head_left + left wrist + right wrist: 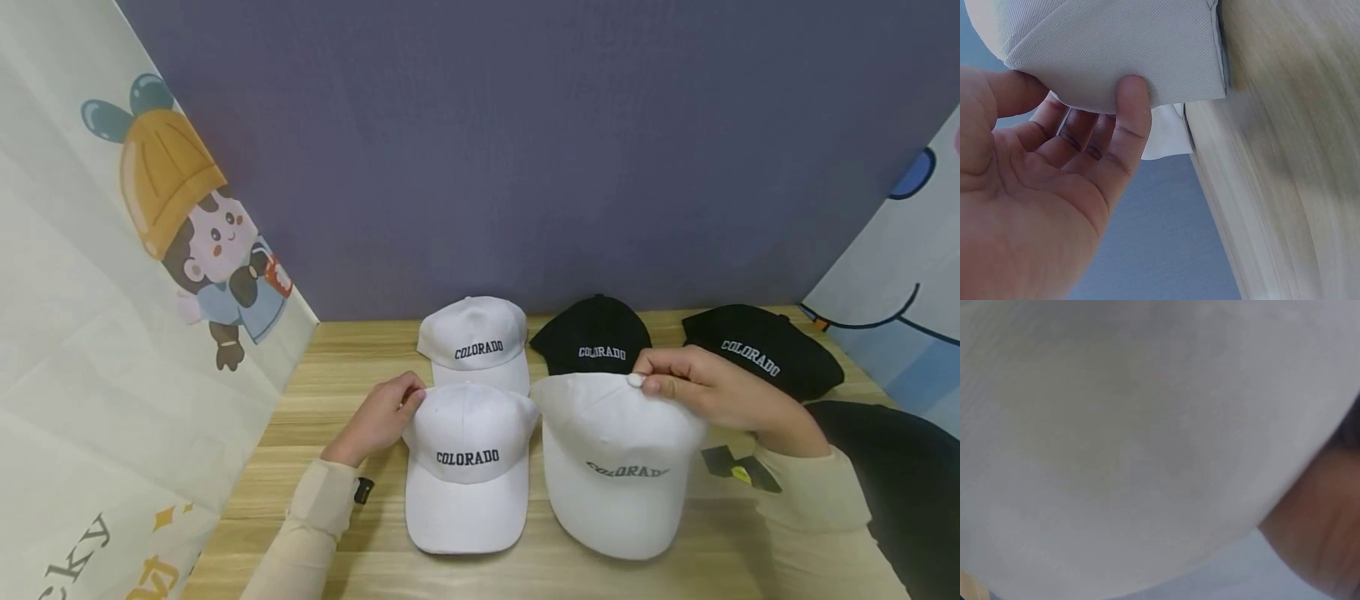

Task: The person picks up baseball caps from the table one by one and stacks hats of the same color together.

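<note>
Two white caps with dark COLORADO lettering sit side by side in front in the head view. My left hand (381,418) grips the side edge of the left front cap (467,518), which lies with its brim toward me. The left wrist view shows that hand's fingers (1132,115) curled at the edge of the white fabric (1116,50). With thumb and fingers, my right hand (701,390) pinches the top of the other white cap (618,521), whose brim also points toward me. That cap's crown (1116,456) fills most of the right wrist view.
Behind stand a third white cap (480,325), partly covered, and a black cap (596,329). Another black cap (765,346) lies tilted at the back right. A large dark rounded object (892,467) is at the right edge. A purple-grey panel (525,150) closes off the wooden table (292,492).
</note>
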Demonstrator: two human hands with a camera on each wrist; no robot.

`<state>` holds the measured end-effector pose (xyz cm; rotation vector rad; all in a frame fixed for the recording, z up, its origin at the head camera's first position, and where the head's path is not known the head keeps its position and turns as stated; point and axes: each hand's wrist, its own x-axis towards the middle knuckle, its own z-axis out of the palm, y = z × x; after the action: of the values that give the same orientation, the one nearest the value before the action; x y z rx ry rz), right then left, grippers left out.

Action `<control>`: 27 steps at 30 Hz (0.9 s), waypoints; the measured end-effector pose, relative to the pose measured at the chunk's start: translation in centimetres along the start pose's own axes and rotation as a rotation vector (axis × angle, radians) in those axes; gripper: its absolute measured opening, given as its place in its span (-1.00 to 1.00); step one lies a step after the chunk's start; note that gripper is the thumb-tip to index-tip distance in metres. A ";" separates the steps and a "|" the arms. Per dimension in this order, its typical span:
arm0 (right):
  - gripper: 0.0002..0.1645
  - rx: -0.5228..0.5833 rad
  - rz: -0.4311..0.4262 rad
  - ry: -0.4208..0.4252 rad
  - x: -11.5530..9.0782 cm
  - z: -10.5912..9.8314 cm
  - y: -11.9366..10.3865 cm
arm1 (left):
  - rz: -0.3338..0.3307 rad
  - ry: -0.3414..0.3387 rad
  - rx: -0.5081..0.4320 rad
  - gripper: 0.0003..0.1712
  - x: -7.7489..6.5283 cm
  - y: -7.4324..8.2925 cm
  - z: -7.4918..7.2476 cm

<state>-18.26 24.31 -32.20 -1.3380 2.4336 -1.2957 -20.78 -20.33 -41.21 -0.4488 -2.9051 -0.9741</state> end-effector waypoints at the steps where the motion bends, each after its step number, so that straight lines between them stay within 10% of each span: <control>1: -0.70 0.003 -0.008 0.005 0.0 0.1 0.0 | 0.000 -0.001 0.000 -0.89 0.0 0.0 0.0; 27: -0.70 0.198 -0.079 0.042 1.8 2.9 -1.0 | 0.004 -0.007 -0.035 -0.87 0.3 -0.5 0.3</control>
<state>-17.46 20.90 -32.80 -1.3790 2.2284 -1.5515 -21.19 -20.49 -41.66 -0.4604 -2.8965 -1.0271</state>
